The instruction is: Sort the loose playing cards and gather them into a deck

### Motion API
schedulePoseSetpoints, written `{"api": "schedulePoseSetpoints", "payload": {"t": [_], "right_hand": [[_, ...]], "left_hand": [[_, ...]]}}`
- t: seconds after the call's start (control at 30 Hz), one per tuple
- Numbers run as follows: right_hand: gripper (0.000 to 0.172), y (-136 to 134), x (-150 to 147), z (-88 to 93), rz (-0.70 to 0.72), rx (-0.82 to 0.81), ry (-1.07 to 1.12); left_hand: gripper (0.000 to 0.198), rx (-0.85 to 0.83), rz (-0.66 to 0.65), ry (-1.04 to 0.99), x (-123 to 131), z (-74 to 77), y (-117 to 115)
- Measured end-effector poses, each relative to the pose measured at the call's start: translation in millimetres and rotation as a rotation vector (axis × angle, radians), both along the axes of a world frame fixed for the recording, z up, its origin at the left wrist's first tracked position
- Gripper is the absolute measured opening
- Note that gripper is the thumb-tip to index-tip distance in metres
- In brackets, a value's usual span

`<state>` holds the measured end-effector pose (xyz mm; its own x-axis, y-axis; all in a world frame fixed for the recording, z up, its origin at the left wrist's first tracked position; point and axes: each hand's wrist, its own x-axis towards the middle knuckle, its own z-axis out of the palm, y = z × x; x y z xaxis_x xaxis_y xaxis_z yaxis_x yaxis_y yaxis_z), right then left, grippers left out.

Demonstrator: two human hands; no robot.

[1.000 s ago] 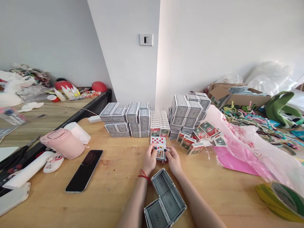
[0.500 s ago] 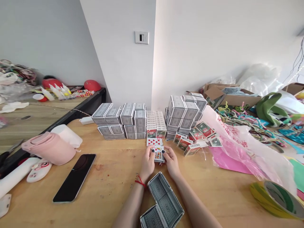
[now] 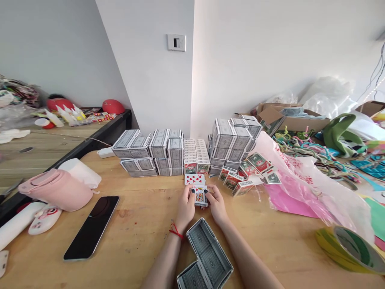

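Observation:
Between my two hands is a king of diamonds playing card, face up, with a patterned grey edge below it. My left hand grips its left side, thumb on the face. On the right side, my right hand pinches it the same way. Just beyond lies a red-heart card, face up on the table. Nearer me, between my forearms, sits an open L-shaped tray made of grey-backed cards. The fingers under the held card are mostly hidden.
Stacked grey card blocks and upright card boxes line the back, with another tall stack to their right. Loose card boxes lie beside it. A phone and pink cup are left; tape lies right.
The view has shifted slightly, so the surroundings sit a little further left. Both hands keep hold of the king card in nearly the same place.

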<state>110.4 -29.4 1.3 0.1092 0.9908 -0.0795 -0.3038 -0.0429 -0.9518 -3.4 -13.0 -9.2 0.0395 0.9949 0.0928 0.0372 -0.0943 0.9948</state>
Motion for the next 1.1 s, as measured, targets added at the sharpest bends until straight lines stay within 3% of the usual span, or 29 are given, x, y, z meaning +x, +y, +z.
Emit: {"api": "schedulePoseSetpoints", "payload": {"t": [0.43,1.1], "right_hand": [[0.025,0.2,4.4,2.2,0.073,-0.039,0.052],[0.021,1.4,5.3,-3.1,0.046,-0.044,0.148]], "left_hand": [[0.023,-0.074,0.002,-0.109,3.4,2.0,0.4],[0.017,-0.016,0.017,-0.069,4.9,3.8,-2.8]]}}
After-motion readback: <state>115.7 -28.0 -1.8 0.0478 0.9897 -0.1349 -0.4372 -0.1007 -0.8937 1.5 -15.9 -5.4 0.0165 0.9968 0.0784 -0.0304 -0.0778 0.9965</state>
